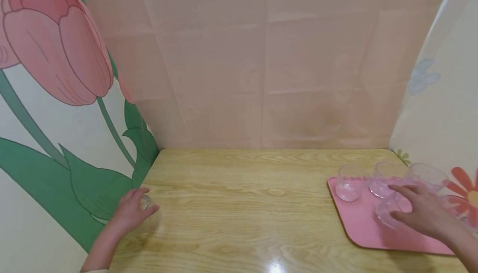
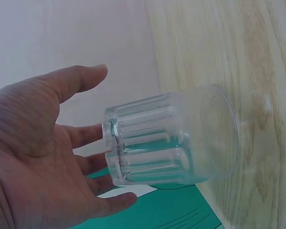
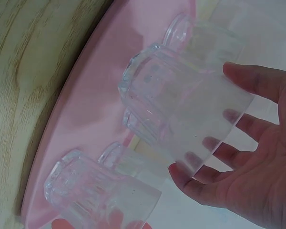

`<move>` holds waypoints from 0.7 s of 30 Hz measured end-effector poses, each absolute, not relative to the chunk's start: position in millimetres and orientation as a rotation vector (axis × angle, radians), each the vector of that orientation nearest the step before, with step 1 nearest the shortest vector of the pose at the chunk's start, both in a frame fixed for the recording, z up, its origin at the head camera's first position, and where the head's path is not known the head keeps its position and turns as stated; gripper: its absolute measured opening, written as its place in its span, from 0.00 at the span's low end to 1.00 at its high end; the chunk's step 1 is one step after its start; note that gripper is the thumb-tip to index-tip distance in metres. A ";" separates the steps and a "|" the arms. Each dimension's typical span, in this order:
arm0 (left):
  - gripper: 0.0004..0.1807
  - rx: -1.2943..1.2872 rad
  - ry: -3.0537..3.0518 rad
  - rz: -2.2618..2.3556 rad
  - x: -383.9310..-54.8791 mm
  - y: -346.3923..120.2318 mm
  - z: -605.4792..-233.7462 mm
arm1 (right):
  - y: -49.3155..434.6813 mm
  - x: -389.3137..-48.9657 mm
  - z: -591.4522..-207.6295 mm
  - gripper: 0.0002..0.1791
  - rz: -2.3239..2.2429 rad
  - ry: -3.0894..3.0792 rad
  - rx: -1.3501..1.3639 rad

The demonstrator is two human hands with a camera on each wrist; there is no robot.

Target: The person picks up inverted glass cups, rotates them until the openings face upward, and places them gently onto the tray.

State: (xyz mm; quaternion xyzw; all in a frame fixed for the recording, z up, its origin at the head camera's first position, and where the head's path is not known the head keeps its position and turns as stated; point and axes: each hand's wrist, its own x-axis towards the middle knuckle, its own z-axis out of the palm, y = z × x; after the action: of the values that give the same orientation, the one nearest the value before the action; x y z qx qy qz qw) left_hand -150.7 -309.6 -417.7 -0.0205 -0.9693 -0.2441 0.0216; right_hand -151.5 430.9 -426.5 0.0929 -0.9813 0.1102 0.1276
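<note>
On the table at the left, a clear tumbler (image 2: 148, 143) stands upside down, its rim on the wood and its thick fluted base toward my left hand (image 1: 131, 210). The left fingers are spread around that base, with the thumb held apart from the glass. At the right, my right hand (image 1: 423, 213) grips another clear tumbler (image 3: 181, 105) near its rim, thumb on one side and fingers on the other. This tumbler tilts over the pink tray (image 1: 358, 227), and the fingertips show through its wall.
Several more clear glasses stand on the tray, among them one glass (image 1: 348, 184) at its back left corner and another glass (image 3: 105, 191) close to the held one. Walls with printed flowers border both sides, and a pink sheet (image 1: 261, 65) hangs behind the wooden table (image 1: 239, 206).
</note>
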 end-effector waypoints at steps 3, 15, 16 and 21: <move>0.39 -0.053 -3.015 -0.768 -151.0 -310.8 -417.8 | 432.6 -151.8 -427.8 0.40 0.318 -2.863 0.267; 0.40 -0.015 -3.050 -0.811 -154.2 -316.8 -426.4 | 442.5 -155.8 -439.4 0.40 0.308 -2.868 0.257; 0.40 -0.013 -3.054 -0.810 -154.4 -317.0 -426.8 | 443.1 -156.1 -440.5 0.40 0.308 -2.864 0.259; 0.41 -0.010 -3.071 -0.808 -156.1 -317.5 -427.9 | 444.4 -157.4 -443.8 0.39 0.294 -2.845 0.282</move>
State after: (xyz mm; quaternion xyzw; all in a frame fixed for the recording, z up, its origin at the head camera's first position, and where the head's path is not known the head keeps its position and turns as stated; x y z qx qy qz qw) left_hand -156.1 -317.5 -427.9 -0.0030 -0.9669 -0.2545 -0.0169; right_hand -157.4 444.4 -443.8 0.0972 -0.9810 0.1015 0.1334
